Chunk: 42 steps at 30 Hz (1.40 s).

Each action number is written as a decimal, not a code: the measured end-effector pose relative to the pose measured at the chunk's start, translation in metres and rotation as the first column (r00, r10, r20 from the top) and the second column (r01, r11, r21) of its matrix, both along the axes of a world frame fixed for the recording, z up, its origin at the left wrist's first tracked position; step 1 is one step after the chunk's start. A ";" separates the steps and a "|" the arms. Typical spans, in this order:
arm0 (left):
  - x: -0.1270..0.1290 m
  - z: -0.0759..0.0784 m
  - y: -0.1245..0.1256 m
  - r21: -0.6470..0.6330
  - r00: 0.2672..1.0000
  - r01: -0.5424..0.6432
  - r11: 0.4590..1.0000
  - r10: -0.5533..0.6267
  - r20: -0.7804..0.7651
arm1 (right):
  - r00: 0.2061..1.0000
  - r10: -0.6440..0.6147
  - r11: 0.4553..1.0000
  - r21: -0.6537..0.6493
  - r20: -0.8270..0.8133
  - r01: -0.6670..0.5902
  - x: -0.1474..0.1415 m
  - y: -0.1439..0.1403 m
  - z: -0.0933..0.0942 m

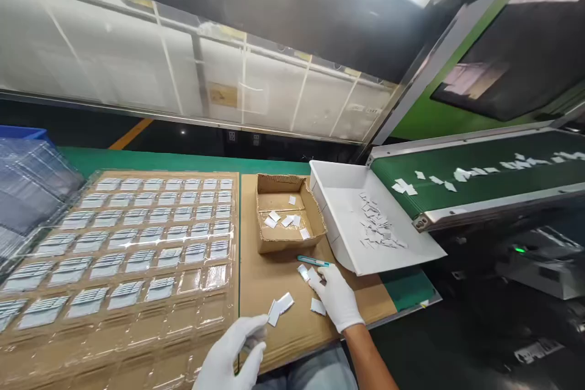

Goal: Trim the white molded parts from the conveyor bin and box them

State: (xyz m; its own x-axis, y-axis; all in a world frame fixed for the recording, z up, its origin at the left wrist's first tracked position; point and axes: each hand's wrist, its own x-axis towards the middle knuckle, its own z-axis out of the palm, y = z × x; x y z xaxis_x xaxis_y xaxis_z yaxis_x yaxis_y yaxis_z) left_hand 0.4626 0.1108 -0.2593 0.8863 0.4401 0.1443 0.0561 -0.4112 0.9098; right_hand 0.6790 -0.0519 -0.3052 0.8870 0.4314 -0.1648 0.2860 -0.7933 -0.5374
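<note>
Both my hands wear white gloves. My left hand (237,350) pinches a small stack of white flat parts (280,308) over the brown cardboard sheet (265,268). My right hand (336,297) lies flat on the cardboard, its fingertips on a loose white part (303,272), with another white part (318,306) beside the palm. A teal pen (312,261) lies just beyond the right fingertips. To the left sits a clear plastic tray (137,237) whose pockets mostly hold white parts; the near rows are bare.
A small cardboard box (287,213) holds a few white parts. Right of it a white bin (365,219) catches parts from a green conveyor belt (479,177). Stacked clear trays (27,189) stand far left. A clear guard panel runs behind the table.
</note>
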 end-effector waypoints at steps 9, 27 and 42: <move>0.016 0.012 0.005 0.039 0.998 0.039 0.998 -0.037 -0.054 | 0.997 -0.047 0.997 0.063 0.058 0.044 0.000 0.008 0.008; 0.081 0.018 -0.058 -0.694 0.944 -0.314 0.648 0.137 -0.300 | 0.959 0.282 0.734 0.648 -0.021 -0.202 -0.039 -0.029 0.038; 0.111 0.025 -0.059 -0.595 0.942 -0.313 0.740 0.160 -0.296 | 0.759 0.298 0.672 0.692 -0.579 0.264 -0.013 -0.015 0.037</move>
